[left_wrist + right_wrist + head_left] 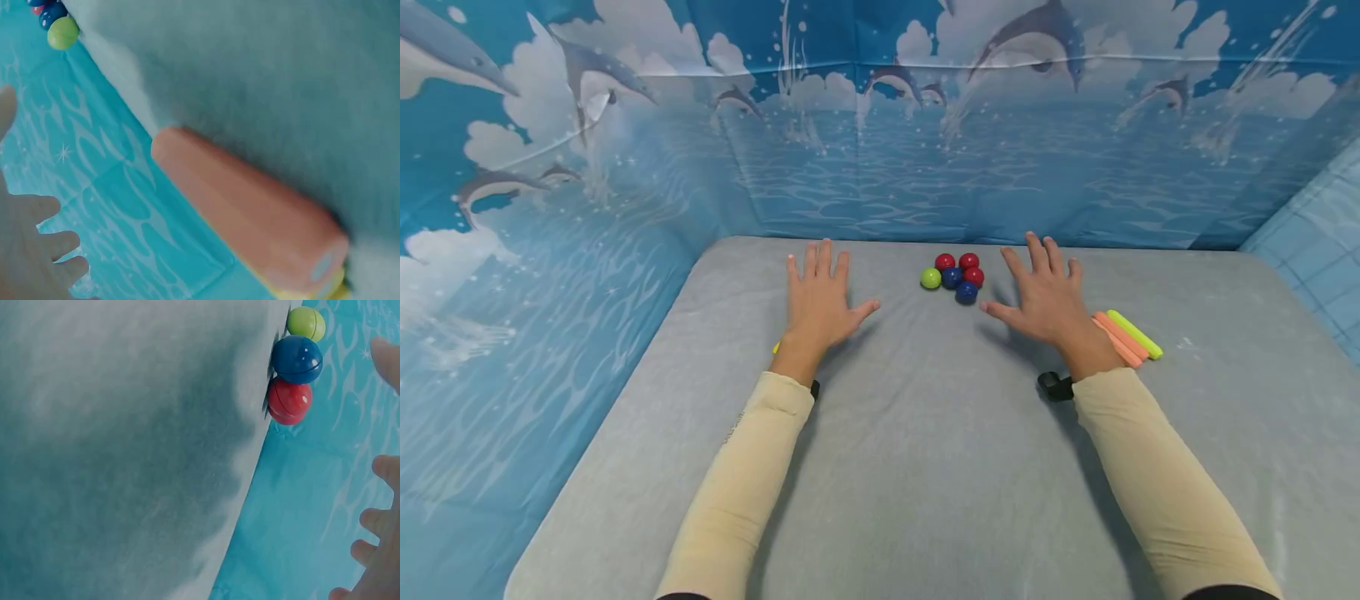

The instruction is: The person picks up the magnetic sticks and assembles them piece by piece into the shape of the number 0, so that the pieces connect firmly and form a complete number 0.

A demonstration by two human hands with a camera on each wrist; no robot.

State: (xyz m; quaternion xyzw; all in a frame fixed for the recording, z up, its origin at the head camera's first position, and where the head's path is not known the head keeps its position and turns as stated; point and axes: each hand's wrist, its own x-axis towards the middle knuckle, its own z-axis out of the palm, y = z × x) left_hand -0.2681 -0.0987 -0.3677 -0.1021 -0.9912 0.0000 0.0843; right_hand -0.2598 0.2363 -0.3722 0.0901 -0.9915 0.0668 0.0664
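Note:
In the head view my left hand (820, 304) is held over the grey table with fingers spread, holding nothing. My right hand (1041, 296) is spread likewise, just right of a cluster of small shiny balls. The cluster has a green ball (931, 278), two blue balls (966, 292) and several red balls (945, 262). Close by the left wrist, an orange stick (250, 209) lies beside a yellow one (340, 284); the left forearm mostly hides them in the head view. Past the right wrist lie two orange sticks (1123, 335) and a yellow-green stick (1135, 334).
The grey cloth-covered table (925, 467) has rounded corners. A blue curtain printed with dolphins (865, 167) hangs behind it and along its left side. A pale blue tiled-pattern sheet (1318, 242) is at the right. Black wrist cameras (1054, 387) sit under the wrists.

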